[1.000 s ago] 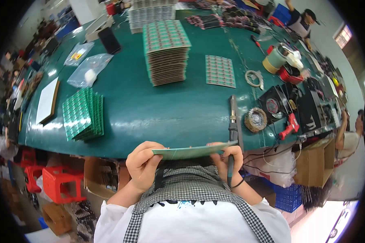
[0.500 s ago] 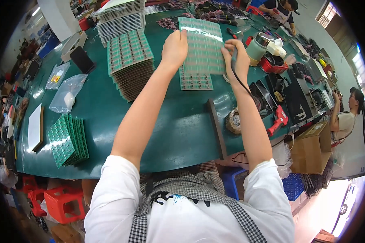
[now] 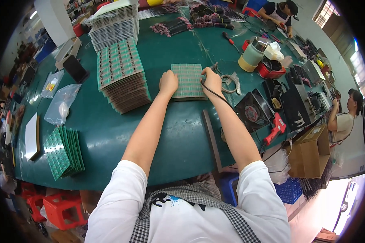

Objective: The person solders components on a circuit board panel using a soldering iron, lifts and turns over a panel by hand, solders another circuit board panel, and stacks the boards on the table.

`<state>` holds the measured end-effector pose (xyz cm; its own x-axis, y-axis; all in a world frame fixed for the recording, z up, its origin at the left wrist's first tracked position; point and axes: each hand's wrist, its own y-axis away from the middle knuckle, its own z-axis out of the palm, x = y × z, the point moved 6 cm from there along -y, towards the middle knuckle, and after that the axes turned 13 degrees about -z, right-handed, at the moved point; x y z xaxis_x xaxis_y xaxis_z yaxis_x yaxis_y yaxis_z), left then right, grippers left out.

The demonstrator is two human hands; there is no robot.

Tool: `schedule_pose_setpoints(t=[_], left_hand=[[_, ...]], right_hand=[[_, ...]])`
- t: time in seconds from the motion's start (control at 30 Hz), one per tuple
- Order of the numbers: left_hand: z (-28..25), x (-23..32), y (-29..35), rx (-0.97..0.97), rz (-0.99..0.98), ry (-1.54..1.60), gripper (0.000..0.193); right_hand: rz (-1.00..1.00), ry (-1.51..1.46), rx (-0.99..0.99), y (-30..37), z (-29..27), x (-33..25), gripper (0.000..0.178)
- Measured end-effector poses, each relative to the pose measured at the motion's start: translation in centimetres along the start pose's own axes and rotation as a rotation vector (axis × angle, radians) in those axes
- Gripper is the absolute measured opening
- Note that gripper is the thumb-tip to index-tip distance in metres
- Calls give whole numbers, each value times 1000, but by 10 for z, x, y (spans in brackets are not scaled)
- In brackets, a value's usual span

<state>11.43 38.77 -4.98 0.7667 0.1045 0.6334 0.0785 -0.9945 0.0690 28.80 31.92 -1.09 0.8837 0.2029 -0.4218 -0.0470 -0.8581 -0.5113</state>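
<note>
A green circuit board panel [image 3: 186,79], marked off in a grid of small boards, lies flat on the table in front of me, on top of at least one other panel. My left hand [image 3: 168,84] is closed at its left edge, fingers curled. Along the right edge my right hand [image 3: 212,82] is closed too, thumb and fingertips at the panel. A black cord [image 3: 220,96] passes from the right hand's fingers down along the forearm; what it belongs to is mostly hidden. Left of my hands rises a tall stack of circuit board panels [image 3: 119,65] with small parts on top.
Bare green panels [image 3: 63,152] fan out at the near left. A dark bar [image 3: 211,139] lies by the front edge. To the right are a fan [image 3: 253,111], a red glue gun [image 3: 276,128] and a flask [image 3: 252,54]. Co-workers [image 3: 282,16] sit beyond.
Both hands have brought the tilted, raised panel down and nearer to me; it now lies flat over the panel on the table. The view has shifted slightly.
</note>
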Motion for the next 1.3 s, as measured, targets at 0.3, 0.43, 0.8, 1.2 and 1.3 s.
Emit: schedule_pose_setpoints(t=[0.3, 0.43, 0.8, 1.2, 1.3], left_hand=[[-14, 20, 23, 38, -24, -90, 17], [-21, 16, 17, 59, -99, -93, 15], [0, -14, 1, -252, -218, 447, 22], [-164, -8, 194, 57, 439, 632, 21], [-194, -41, 248, 292, 771, 402, 18]], right_hand=[[-1, 125, -158, -2, 5, -3, 25], [61, 126, -221, -7, 10, -16, 31], [129, 22, -113, -12, -16, -7, 36], [-391, -432, -23, 75, -164, -134, 47], [-610, -468, -81, 118, -139, -153, 39]])
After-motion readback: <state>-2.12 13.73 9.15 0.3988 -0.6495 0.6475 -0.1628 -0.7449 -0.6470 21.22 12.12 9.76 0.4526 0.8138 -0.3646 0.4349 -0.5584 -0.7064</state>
